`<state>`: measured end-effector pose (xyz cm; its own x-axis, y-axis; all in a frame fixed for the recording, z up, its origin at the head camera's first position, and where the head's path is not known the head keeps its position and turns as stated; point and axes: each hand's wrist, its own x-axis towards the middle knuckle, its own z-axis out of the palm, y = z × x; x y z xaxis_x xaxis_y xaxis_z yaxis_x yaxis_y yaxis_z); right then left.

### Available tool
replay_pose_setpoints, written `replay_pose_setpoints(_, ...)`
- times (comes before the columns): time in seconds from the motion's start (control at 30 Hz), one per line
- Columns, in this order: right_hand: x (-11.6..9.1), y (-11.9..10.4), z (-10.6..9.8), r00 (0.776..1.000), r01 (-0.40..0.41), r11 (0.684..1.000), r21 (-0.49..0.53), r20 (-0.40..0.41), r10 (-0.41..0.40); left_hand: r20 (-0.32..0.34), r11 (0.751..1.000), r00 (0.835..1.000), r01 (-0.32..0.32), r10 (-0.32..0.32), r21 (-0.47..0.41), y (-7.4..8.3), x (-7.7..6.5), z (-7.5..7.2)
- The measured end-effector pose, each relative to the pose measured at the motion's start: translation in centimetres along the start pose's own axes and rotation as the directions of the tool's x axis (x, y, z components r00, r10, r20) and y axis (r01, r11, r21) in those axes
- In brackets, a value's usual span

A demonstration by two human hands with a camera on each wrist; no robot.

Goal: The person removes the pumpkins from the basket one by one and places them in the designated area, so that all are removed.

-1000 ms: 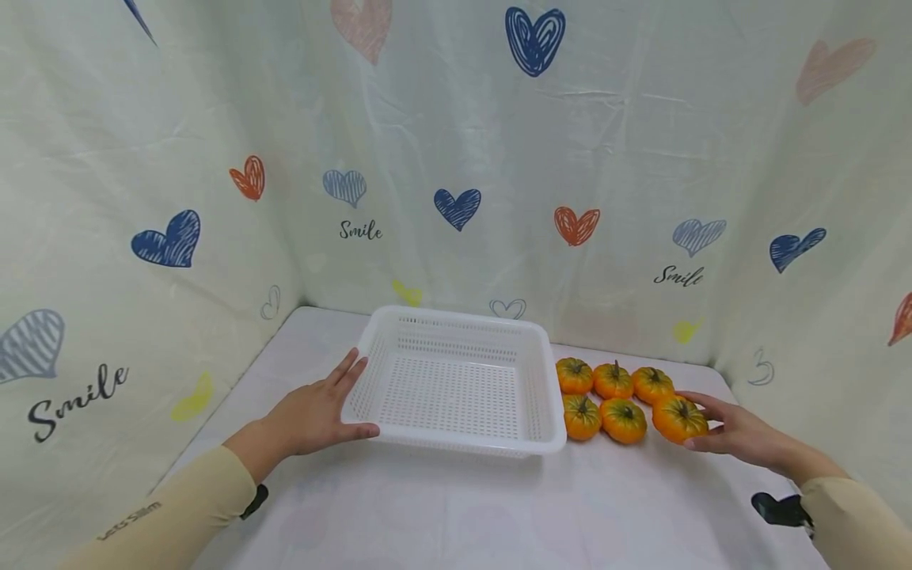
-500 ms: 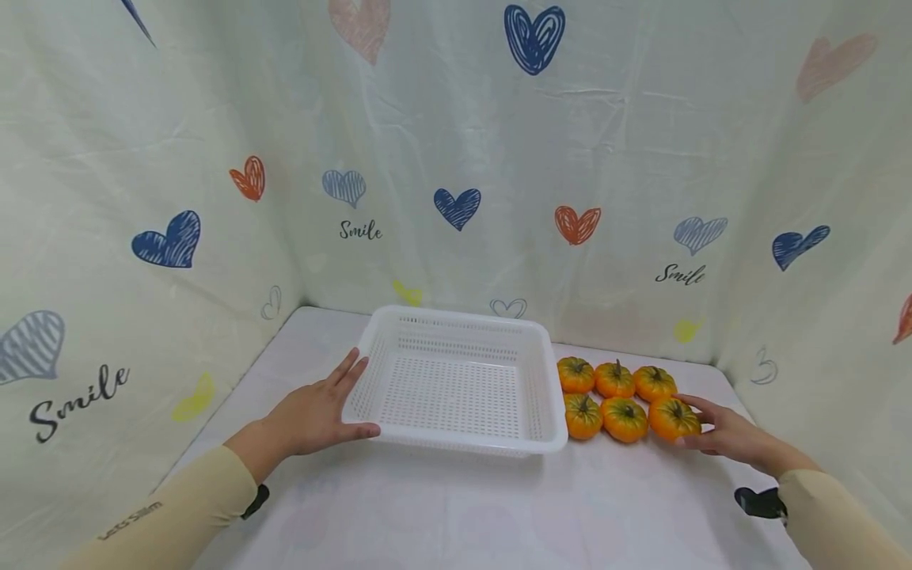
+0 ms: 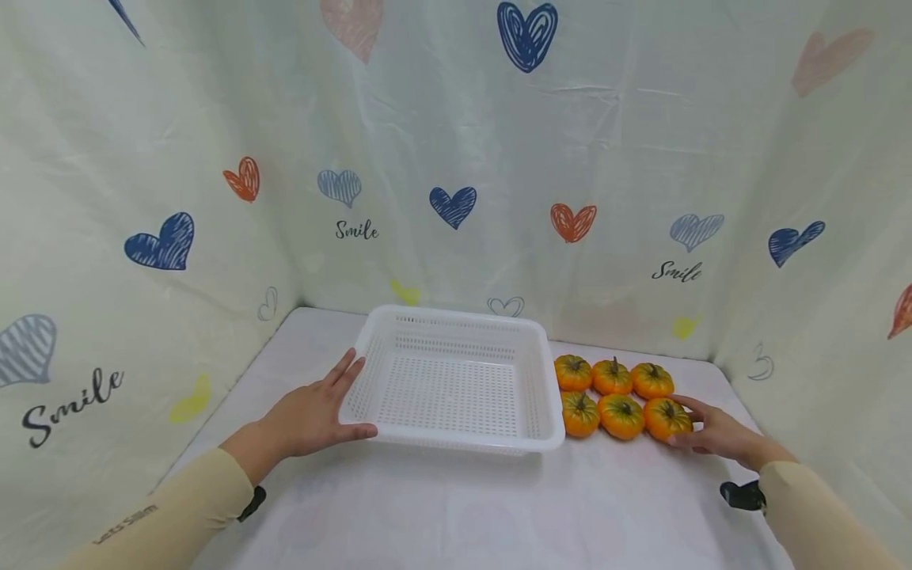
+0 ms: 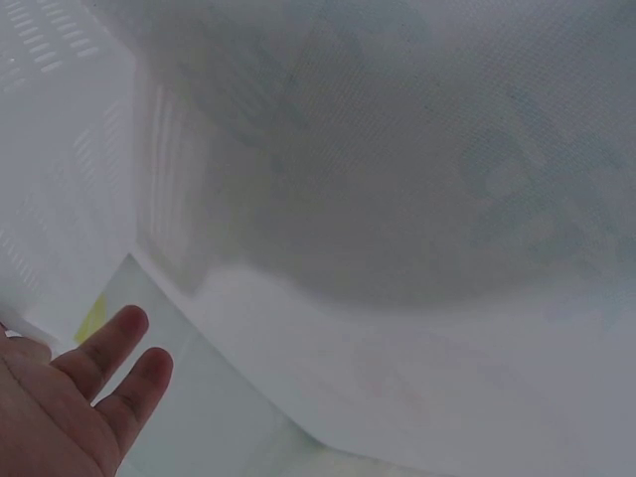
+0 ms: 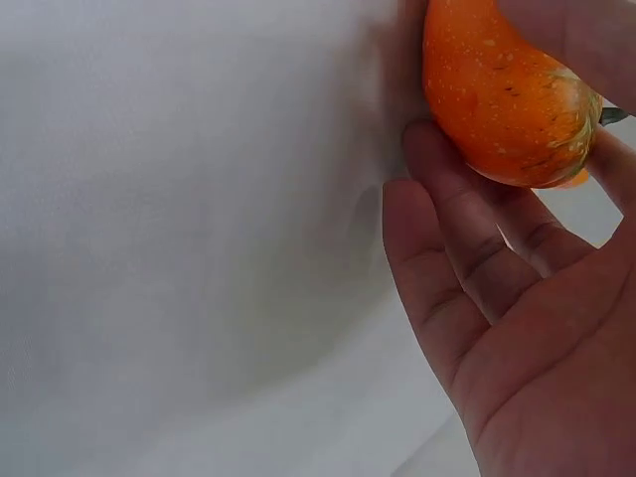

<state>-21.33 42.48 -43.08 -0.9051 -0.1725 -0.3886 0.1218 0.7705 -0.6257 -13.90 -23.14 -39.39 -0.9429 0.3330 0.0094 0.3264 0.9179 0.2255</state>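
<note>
My right hand (image 3: 723,435) holds a small orange-green pumpkin (image 3: 663,417) at the right end of the front row, thumb on the near side and fingers on the far side. In the right wrist view the pumpkin (image 5: 507,99) sits between the thumb and the fingers, close to the white cloth. On the left, my left hand (image 3: 306,416) touches the left rim of a white perforated plastic basket (image 3: 456,443), thumb at its front corner. Two outstretched fingers (image 4: 134,388) show beside the basket wall in the left wrist view. Nothing lies in the basket.
Several more pumpkins (image 3: 621,416) stand in two rows against the basket's right side. White cloth covers the table (image 3: 456,514). A curtain (image 3: 456,119) printed with hearts closes off the back and both sides.
My right hand has brought the pumpkin left and slightly back, so it now lines up beside the front-row ones. The left hand and basket have stayed in place.
</note>
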Motion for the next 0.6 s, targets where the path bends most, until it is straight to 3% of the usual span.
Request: replay_pose_setpoints(0.6,0.4,1.4,0.8,0.996,-0.048,0.999,0.013,-0.068,0.048,-0.006,1.0,1.0,-0.003,0.003,0.007,0.0,0.0,0.2)
